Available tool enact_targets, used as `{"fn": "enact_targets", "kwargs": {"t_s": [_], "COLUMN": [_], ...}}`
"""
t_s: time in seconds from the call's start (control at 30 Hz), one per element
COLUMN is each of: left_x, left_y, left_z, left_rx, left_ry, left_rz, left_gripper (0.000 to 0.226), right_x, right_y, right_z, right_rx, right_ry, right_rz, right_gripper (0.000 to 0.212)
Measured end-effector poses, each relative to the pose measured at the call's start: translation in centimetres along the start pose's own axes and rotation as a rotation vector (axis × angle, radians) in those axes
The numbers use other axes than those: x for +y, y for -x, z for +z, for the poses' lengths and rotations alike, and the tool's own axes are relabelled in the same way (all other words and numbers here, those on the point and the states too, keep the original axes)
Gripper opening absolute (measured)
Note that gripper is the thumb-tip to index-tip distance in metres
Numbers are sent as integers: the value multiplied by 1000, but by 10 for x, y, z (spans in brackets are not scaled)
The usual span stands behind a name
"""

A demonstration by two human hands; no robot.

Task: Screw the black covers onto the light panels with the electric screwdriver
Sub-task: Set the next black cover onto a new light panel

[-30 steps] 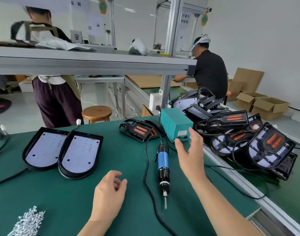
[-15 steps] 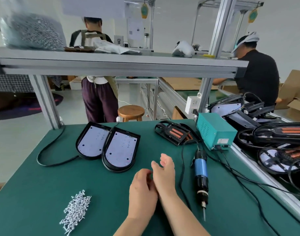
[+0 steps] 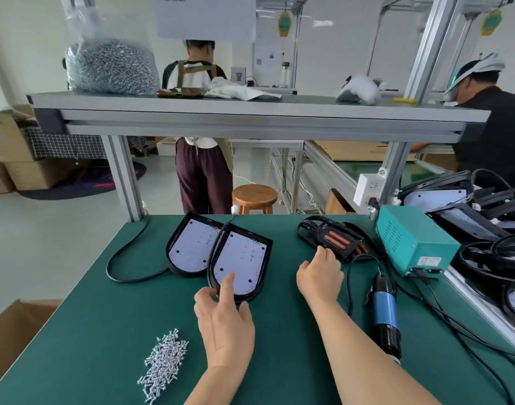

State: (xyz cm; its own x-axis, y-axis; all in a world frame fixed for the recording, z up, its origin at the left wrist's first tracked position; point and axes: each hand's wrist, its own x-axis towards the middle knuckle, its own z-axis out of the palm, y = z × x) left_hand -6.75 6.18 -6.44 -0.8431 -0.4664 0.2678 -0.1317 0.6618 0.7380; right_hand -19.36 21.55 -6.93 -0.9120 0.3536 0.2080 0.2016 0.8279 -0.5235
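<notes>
Two black-rimmed light panels with white boards lie side by side on the green table: the near one [image 3: 241, 261] and the far one [image 3: 190, 247]. My left hand [image 3: 224, 325] has its index finger on the near panel's board and its thumb at the front rim, pinching it. My right hand [image 3: 320, 276] has curled fingers on the near edge of a black cover [image 3: 332, 239] with orange strips. The blue and black electric screwdriver [image 3: 385, 312] lies on the table just right of my right forearm, untouched. A pile of loose screws [image 3: 163, 365] sits at the front left.
A teal power box [image 3: 411, 241] stands at the right, with a heap of panels and covers [image 3: 484, 229] and cables beyond it. A metal shelf [image 3: 250, 118] spans overhead and carries a bag of screws [image 3: 110, 65]. Two people work behind the table. A cardboard box [image 3: 14, 325] stands at the lower left.
My hands were together mid-table. The left has reached forward onto the near panel's rim, and the right has gone forward and right to the black cover. The camera view shifted left.
</notes>
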Motion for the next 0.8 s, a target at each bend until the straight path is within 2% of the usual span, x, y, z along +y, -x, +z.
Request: {"fn": "enact_targets", "kwargs": {"t_s": [0.1,0.2,0.4,0.8], "left_x": [1,-1,-4,-6], "left_y": [0,3,1,2], "left_z": [2,5,6,1], "left_rx": [-35,-27,-25,-37], "left_ry": [-181,-219,-178,27], "left_rz": [28,27,36,76], "left_gripper": [49,40,31,10], "right_x": [-2,-1,1,6], "right_y": [-3,-1,7,36], "right_z": [3,4,-2,-16], "right_rx": [6,14,31,15], "right_ry": [86,115,71,16], "right_rz": [2,7,47,46], "right_gripper": [47,47,48,17]}}
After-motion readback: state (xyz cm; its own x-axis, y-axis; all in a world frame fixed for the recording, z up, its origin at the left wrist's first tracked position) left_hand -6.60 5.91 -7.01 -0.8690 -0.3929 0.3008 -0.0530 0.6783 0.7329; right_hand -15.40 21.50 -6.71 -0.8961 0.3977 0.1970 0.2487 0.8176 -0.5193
